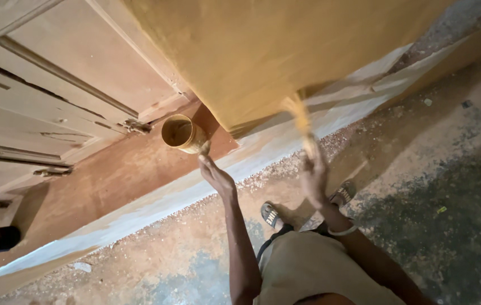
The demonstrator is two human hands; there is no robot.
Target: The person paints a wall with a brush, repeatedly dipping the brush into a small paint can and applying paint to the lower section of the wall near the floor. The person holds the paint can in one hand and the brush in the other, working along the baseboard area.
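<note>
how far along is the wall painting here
Done: the upper wall is yellow-ochre. In hand: the right hand sweeps a blurred brush at its lower edge, and the left hand holds the paint pot. Left: the pale band along the base is bare.

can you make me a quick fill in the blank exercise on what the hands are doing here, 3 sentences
1. The left hand holds a small round ____ smeared with ochre paint.
2. The right hand works a paintbrush against the lower part of the ____-coloured wall.
3. Left of the painted wall stands a panelled wooden ____.

Missing words: tin; ochre; door
</note>
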